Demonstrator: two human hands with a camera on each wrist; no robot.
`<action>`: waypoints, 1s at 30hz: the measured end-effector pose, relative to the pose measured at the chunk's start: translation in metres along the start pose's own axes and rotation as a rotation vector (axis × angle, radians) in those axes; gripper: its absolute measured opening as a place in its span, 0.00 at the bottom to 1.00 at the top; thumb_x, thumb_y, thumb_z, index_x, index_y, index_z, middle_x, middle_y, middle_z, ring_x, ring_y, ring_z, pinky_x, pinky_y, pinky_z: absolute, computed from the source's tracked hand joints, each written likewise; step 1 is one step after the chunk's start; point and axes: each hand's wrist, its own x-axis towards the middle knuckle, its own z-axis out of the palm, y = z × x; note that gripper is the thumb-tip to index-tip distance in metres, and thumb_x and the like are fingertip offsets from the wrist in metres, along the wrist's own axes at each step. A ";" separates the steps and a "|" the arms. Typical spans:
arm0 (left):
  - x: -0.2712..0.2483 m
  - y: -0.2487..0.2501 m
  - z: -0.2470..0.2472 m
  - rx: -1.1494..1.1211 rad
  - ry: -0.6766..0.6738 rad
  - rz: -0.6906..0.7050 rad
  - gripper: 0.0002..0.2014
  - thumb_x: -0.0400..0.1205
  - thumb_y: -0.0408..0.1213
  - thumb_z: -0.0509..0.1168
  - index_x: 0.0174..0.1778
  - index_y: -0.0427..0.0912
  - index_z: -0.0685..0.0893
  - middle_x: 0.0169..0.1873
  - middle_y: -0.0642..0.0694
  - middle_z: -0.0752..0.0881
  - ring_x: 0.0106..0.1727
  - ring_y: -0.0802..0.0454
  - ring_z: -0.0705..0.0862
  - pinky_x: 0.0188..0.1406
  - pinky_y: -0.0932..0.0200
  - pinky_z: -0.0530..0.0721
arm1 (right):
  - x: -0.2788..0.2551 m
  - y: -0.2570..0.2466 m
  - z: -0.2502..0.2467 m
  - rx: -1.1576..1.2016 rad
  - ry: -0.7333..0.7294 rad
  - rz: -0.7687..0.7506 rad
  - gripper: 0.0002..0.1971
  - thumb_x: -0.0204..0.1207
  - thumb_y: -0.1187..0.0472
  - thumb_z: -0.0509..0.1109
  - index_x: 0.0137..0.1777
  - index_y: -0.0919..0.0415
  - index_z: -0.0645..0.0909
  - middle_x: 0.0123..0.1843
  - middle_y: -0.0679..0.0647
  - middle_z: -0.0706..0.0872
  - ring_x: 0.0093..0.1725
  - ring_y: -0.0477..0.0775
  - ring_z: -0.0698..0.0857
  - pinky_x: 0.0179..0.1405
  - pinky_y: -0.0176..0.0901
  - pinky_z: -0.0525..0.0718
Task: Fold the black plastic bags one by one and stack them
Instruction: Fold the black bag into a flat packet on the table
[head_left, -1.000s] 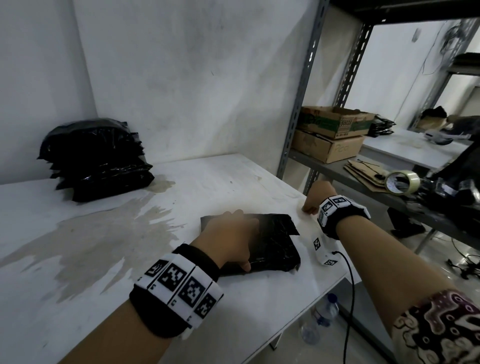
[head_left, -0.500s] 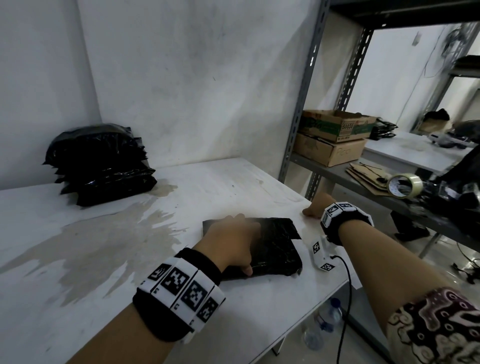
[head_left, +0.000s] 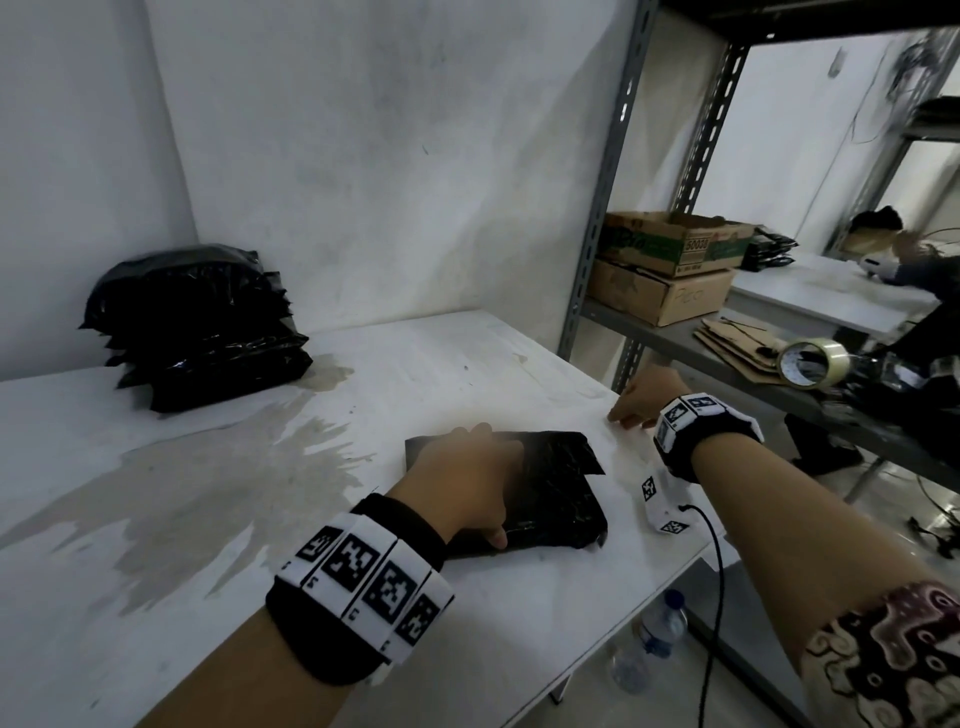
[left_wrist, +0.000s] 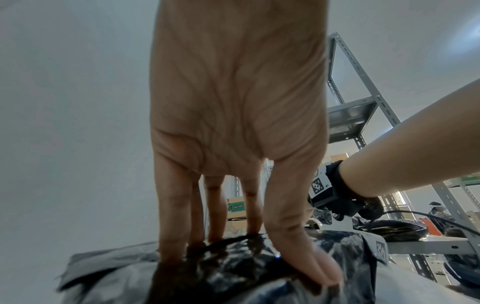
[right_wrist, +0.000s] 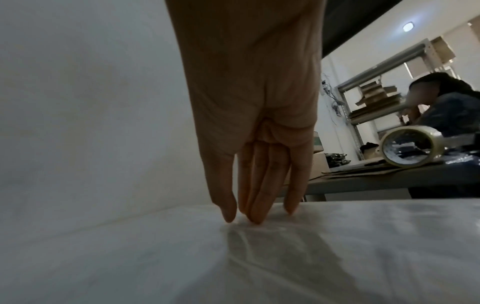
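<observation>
While pressing the fold flat: one bag nearly done, stacking next.

Left hand (head_left: 470, 480) laid on the folded black bag (head_left: 550, 499) near the table (head_left: 363, 597) edge, fingers (left_wrist: 179, 216) straight and flattening it, thumb along the near edge, nothing gripped. Right hand (head_left: 644, 397) at about 2 o'clock of the bag, apart from it, straight fingertips (right_wrist: 255, 216) touching bare tabletop, holding nothing. Judged as the last smoothing of this fold; next calls for lifting the bundle without letting it spring open and carrying it toward 10 o'clock onto the stack of folded bags (head_left: 200, 332) by the wall. Compared with a second ago, barely any change: same pose of both hands, bag in the same spot, only the head view shifted slightly.
</observation>
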 end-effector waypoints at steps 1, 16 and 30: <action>0.000 0.000 0.000 -0.001 0.001 0.001 0.36 0.69 0.46 0.78 0.72 0.53 0.70 0.66 0.46 0.70 0.68 0.46 0.71 0.52 0.56 0.69 | 0.000 -0.003 0.001 -0.004 -0.001 0.010 0.15 0.68 0.57 0.80 0.43 0.71 0.89 0.40 0.59 0.92 0.44 0.56 0.91 0.49 0.50 0.90; -0.004 -0.001 0.000 -0.026 -0.007 0.006 0.36 0.71 0.46 0.78 0.72 0.53 0.69 0.67 0.45 0.70 0.69 0.45 0.69 0.61 0.52 0.73 | -0.002 -0.005 0.026 0.019 0.087 0.081 0.21 0.79 0.62 0.69 0.69 0.71 0.77 0.69 0.67 0.79 0.70 0.65 0.78 0.64 0.50 0.77; -0.004 0.002 0.000 0.004 -0.014 -0.006 0.36 0.70 0.45 0.78 0.72 0.52 0.69 0.67 0.44 0.69 0.68 0.44 0.70 0.60 0.51 0.73 | -0.002 -0.001 0.014 0.029 0.033 0.039 0.19 0.73 0.54 0.74 0.52 0.72 0.88 0.52 0.66 0.89 0.54 0.64 0.87 0.58 0.50 0.85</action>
